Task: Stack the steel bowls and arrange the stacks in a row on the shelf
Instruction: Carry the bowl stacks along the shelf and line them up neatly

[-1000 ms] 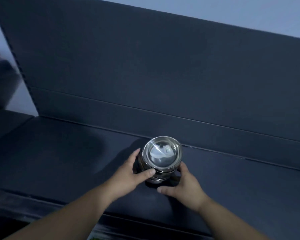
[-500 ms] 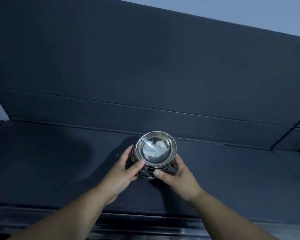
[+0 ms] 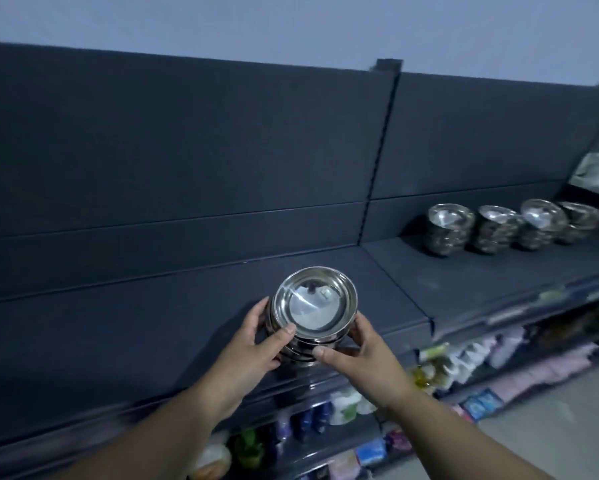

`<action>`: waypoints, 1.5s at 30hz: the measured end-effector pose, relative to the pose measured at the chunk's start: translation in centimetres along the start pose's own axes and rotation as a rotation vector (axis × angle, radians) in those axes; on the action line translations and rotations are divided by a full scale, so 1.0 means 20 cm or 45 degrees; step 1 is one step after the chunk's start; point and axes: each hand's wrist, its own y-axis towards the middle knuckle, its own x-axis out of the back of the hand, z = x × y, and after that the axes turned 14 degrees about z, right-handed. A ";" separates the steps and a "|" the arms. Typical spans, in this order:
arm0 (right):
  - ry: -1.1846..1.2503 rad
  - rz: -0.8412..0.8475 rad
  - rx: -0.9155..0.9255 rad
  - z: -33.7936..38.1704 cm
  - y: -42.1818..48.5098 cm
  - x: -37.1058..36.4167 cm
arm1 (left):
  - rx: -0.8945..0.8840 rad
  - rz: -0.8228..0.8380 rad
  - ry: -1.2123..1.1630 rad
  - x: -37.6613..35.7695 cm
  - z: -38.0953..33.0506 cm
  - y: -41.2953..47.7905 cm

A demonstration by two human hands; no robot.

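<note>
Left of the shelf upright (image 3: 381, 150), your left hand (image 3: 253, 348) and right hand (image 3: 364, 358) are curling round a stack of steel bowls (image 3: 315, 308); four more stacks (image 3: 495, 228) are standing right of the upright.

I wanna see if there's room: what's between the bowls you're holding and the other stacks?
Only bare dark shelf, crossed by one seam, lies between the held stack and the row of stacks, in the head view.

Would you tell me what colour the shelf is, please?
Dark blue-grey, plain and matte; the shelf shows best in the head view, behind the held bowls.
</note>
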 end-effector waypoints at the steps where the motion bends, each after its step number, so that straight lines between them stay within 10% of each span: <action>1: -0.009 -0.034 -0.012 -0.03 -0.10 0.12 | 0.000 0.041 0.001 -0.14 0.01 0.04; 19: 0.029 -0.517 -0.150 -0.40 -0.96 1.53 | 0.065 0.509 -0.035 -1.76 0.10 0.77; 45: 0.058 0.201 -0.095 -0.45 0.60 1.98 | 0.081 -0.176 -0.209 -1.11 0.09 1.75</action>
